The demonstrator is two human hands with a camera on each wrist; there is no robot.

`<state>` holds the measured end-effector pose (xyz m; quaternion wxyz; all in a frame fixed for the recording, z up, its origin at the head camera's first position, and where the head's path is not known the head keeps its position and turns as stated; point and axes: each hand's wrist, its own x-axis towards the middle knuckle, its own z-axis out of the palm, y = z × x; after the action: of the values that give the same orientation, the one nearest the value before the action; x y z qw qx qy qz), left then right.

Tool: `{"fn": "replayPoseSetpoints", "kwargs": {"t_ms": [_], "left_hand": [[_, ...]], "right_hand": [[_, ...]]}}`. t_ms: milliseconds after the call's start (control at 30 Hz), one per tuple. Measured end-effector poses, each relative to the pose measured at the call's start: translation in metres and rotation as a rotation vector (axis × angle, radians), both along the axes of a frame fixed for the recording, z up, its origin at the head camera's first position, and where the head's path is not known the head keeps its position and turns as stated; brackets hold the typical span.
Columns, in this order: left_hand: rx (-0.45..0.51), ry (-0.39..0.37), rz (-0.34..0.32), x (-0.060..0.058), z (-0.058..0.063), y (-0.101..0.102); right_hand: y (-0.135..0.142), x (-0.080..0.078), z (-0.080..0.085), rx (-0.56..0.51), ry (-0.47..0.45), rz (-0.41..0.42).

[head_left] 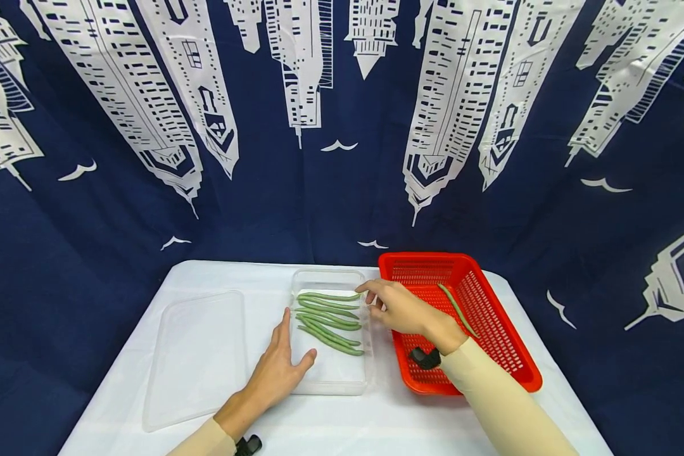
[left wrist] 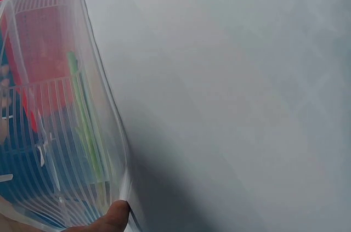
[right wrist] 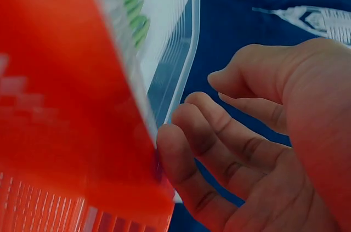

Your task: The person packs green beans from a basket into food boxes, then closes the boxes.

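Note:
A clear plastic container holds several green beans, laid side by side across it. My left hand is at the container's left side, fingers straight along the wall and thumb spread toward the inside; the left wrist view shows a fingertip at the rim. Over the right wall, my right hand has its index fingertip by the end of the farthest bean. Its fingers are loosely bent with nothing between them in the right wrist view, close beside the container's edge. One bean lies in the red basket.
Left of the container, a clear flat lid lies on the white table. The red basket stands close on the right, under my right forearm. A dark blue cloth printed with buildings hangs behind the table.

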<state>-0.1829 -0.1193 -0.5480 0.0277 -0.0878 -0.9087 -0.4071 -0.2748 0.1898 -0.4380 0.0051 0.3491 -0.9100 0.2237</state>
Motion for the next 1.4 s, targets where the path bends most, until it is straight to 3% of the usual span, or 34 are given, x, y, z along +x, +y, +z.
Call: {"fn": "replayPoseSetpoints", "kwargs": {"t_ms": [367, 600, 700, 733, 833, 967, 1400], "left_hand": [[0.009, -0.001, -0.012, 0.0, 0.003, 0.003], [0.006, -0.002, -0.014, -0.001, 0.004, 0.004], [0.001, 0.003, -0.005, -0.001, 0.003, 0.003], [-0.001, 0.005, -0.002, -0.001, 0.003, 0.003], [-0.004, 0.007, 0.004, -0.001, 0.002, 0.002], [-0.004, 0.007, 0.008, -0.001, 0.001, 0.001], [0.004, 0.016, 0.01, -0.002, -0.001, 0.002]], "right_hand": [[0.055, -0.009, -0.004, -0.05, 0.022, -0.175], [0.107, -0.037, -0.031, -0.111, 0.045, -0.177], [0.115, -0.037, -0.03, -0.085, 0.032, -0.233], [0.109, -0.028, -0.019, -0.042, 0.021, -0.286], [0.116, -0.026, -0.019, 0.005, 0.03, -0.322], [0.13, -0.03, -0.025, 0.038, 0.038, -0.339], [0.16, -0.032, -0.046, 0.149, -0.127, -0.394]]}}
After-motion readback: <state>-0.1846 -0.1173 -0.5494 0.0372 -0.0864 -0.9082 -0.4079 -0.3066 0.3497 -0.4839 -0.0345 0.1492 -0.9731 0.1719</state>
